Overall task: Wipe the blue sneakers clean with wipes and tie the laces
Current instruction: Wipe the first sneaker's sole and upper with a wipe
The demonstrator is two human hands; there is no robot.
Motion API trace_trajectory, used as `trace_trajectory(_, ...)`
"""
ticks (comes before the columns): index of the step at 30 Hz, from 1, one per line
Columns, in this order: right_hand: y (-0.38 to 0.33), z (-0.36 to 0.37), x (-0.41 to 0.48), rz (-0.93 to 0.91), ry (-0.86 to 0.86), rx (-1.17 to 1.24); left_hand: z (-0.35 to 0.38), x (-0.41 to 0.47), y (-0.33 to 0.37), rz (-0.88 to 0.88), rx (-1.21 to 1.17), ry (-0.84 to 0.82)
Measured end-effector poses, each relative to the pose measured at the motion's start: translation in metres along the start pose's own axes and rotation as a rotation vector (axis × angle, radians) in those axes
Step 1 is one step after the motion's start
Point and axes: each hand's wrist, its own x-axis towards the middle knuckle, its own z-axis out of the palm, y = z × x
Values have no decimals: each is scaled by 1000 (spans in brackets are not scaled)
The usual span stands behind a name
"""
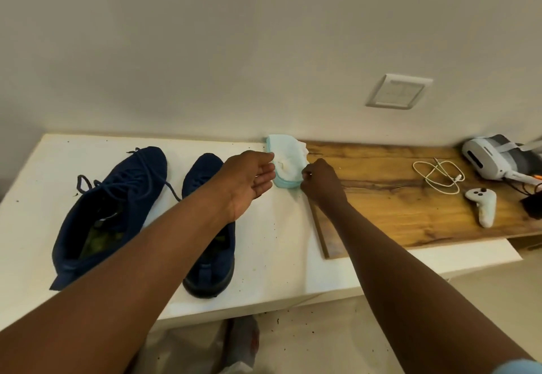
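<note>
Two bare forearms reach away from the camera over a white desk. The left forearm crosses above one of the two dark blue sneakers.

The left hand has a released grip. Its palm is turned sideways and its fingers are straight, with the fingertips against the left edge of a pack of wipes. The right hand has its fingers curled, and its grip pinches the near right corner of the same pack. The pack is pale blue with a crumpled white wipe showing at its top. It lies at the back of the desk against the wall, where the white surface meets a wooden board.

The sneakers stand side by side on the desk, to the left of the pack, with their toes toward the wall. The first sneaker is farthest left, and its laces are untied and trail loose toward its neighbour. The second sneaker is just beside it, partly hidden by the left forearm.

On the wooden board, well to the right, lie a coiled white cable, a white handheld controller and a white headset. A white switch plate is set in the wall above the board. Dark specks are scattered on the desk.
</note>
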Motion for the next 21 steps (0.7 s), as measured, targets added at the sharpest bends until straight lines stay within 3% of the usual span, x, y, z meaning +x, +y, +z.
trace_trajectory(14,-26,-59,-10,80,314,519,12,10,-15,6,107,20)
trace_trajectory(21,-58,-120,-56,68,109,1025,14,-10,-9,31,94,-77)
